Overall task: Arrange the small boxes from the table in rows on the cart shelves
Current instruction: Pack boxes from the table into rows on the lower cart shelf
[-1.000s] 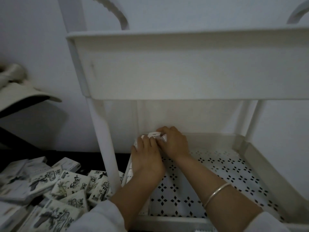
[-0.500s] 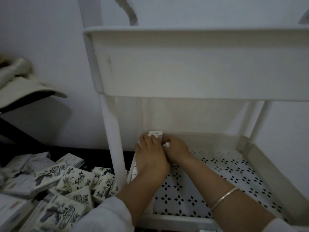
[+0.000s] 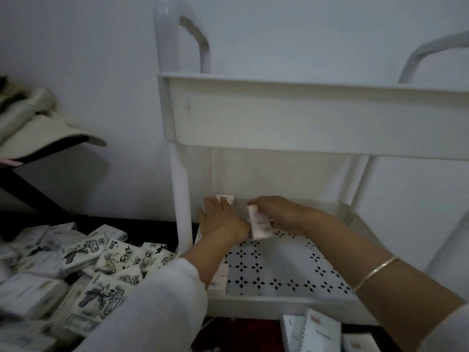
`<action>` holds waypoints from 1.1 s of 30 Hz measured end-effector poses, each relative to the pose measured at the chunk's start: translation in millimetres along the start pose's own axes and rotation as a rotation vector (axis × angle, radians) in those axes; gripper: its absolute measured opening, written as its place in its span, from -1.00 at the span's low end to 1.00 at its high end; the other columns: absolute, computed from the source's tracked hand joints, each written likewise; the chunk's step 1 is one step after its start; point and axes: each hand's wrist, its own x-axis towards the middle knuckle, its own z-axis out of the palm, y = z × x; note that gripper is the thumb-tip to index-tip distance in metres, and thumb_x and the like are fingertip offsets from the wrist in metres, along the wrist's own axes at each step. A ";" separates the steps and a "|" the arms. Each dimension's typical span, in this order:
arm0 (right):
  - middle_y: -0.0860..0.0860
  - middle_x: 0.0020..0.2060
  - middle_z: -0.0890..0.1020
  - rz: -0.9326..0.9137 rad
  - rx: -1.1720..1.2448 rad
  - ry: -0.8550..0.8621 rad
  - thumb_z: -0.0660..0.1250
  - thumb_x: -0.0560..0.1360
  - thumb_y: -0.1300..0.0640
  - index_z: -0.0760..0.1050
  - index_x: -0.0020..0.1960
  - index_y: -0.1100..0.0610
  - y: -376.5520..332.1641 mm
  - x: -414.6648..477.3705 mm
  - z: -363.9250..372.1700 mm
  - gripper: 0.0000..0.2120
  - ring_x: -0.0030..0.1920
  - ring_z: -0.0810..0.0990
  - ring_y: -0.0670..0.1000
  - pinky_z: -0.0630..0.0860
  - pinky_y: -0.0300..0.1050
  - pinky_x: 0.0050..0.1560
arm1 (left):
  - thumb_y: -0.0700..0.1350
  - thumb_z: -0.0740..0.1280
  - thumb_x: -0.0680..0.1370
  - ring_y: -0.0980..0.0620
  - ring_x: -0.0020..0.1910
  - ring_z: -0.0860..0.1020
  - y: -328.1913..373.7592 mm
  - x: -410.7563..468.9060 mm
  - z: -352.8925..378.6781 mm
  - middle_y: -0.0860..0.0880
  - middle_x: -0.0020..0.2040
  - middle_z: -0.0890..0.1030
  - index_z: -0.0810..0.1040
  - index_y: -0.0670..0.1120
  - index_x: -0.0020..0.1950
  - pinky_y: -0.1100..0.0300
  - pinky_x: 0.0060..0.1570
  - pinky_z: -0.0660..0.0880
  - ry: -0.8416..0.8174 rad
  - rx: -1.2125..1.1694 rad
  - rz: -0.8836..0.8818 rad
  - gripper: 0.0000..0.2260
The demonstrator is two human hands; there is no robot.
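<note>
A white cart has a perforated middle shelf (image 3: 286,270). At the shelf's back left corner my left hand (image 3: 220,218) rests flat, fingers straight, against a small white box (image 3: 227,198) standing by the wall. My right hand (image 3: 276,212) grips another small box (image 3: 258,224), held on edge just right of the left hand. More boxes (image 3: 219,278) stand in a row along the shelf's left side, partly hidden by my left arm. Several printed boxes (image 3: 119,256) lie piled on the dark table at the left.
The cart's upper shelf (image 3: 304,115) overhangs the hands closely. A white post (image 3: 181,199) stands between table and shelf. More boxes (image 3: 319,331) show on the shelf below. A pale hat (image 3: 45,135) lies at the far left. The wall is right behind.
My hands have parted a little: the right hand now holds a box on edge, drawn slightly right and forward. The view has shifted left and down.
</note>
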 end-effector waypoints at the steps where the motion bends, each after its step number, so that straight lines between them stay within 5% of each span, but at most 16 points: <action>1: 0.05 -0.04 0.61 -0.017 -0.047 -0.017 0.18 0.62 0.20 0.48 0.17 0.10 1.4 -12.2 -2.2 -0.82 -0.05 0.59 0.01 0.53 -0.20 -0.01 | 0.12 0.12 0.62 -0.14 0.56 -0.20 1.9 -4.0 -5.1 -0.20 0.58 -0.16 -0.22 -0.20 0.57 -0.08 0.51 -0.21 0.011 -0.042 -0.001 -0.26; 4: 0.05 0.07 0.64 -0.055 -0.109 -0.008 0.28 0.58 0.25 0.50 0.24 0.12 9.5 -43.7 -1.2 -0.76 0.07 0.62 -0.03 0.57 -0.23 0.06 | -0.06 0.20 0.58 -0.15 0.47 0.23 10.3 -22.9 -26.0 -0.21 0.50 0.25 0.16 -0.21 0.52 -0.01 0.44 0.22 0.046 -0.153 0.057 -0.46; 6: 0.01 0.04 0.66 -0.079 -0.088 0.015 0.32 0.56 0.24 0.54 0.18 0.08 14.0 -61.3 2.4 -0.79 0.05 0.63 -0.07 0.58 -0.26 0.03 | -0.16 0.20 0.56 -0.11 0.17 0.49 13.1 -38.8 -40.5 -0.18 0.28 0.49 0.40 -0.20 0.25 0.10 0.15 0.47 0.023 -0.170 0.134 -0.72; 15: 0.09 0.00 0.66 -0.087 -0.079 0.116 0.41 0.52 0.10 0.49 0.17 0.11 18.0 -107.8 24.7 -0.74 -0.10 0.63 -0.01 0.54 -0.22 -0.21 | -0.20 0.15 0.58 -0.03 0.33 0.44 -21.8 -121.1 -66.5 -0.04 0.37 0.47 0.45 -0.07 0.40 0.26 0.16 0.37 -0.049 -0.083 0.426 -0.62; 21: 0.27 0.18 0.52 -0.116 0.478 0.126 0.27 0.50 0.46 0.43 0.35 0.07 24.0 -118.2 36.2 -0.50 0.14 0.60 0.23 0.62 0.07 0.07 | -0.20 0.18 0.56 -0.02 0.20 0.49 -52.0 -143.1 -47.8 -0.03 0.34 0.47 0.33 0.00 0.45 0.10 0.21 0.47 -0.018 -0.152 0.442 -0.56; 24: 0.25 0.17 0.59 -0.101 0.618 0.068 0.30 0.48 0.44 0.54 0.24 0.20 23.0 -116.4 43.4 -0.64 0.12 0.61 0.17 0.59 0.07 0.12 | -0.17 0.22 0.57 0.02 0.13 0.52 -55.9 -139.6 -39.3 0.01 0.26 0.52 0.35 -0.03 0.42 0.18 0.11 0.48 0.035 -0.255 0.439 -0.60; 27: 0.18 0.11 0.64 -0.097 0.327 0.131 0.40 0.46 0.36 0.50 0.22 0.21 25.1 -113.2 52.3 -0.65 0.05 0.66 0.09 0.59 0.03 0.15 | -0.16 0.25 0.58 0.06 0.09 0.54 -55.4 -136.3 -31.6 0.05 0.19 0.56 0.40 -0.02 0.37 0.24 0.01 0.47 0.102 -0.399 0.432 -0.65; 29: 0.11 0.08 0.65 -0.141 -0.012 0.167 0.44 0.43 0.31 0.43 0.27 0.13 26.4 -113.4 57.5 -0.55 0.05 0.65 0.06 0.58 0.04 0.14 | -0.19 0.25 0.58 0.04 0.15 0.53 -54.7 -135.2 -27.4 0.03 0.25 0.55 0.44 -0.01 0.36 0.17 0.13 0.48 0.134 -0.365 0.457 -0.65; 33: 0.04 -0.06 0.64 -0.325 -0.605 0.197 0.44 0.43 0.15 0.32 0.34 -0.10 28.9 -114.0 67.5 -0.45 -0.16 0.59 0.01 0.49 -0.14 -0.16 | -0.23 0.18 0.59 0.00 0.24 0.49 -56.3 -135.9 -20.5 -0.03 0.32 0.52 0.44 -0.02 0.39 0.15 0.23 0.45 0.086 -0.250 0.536 -0.62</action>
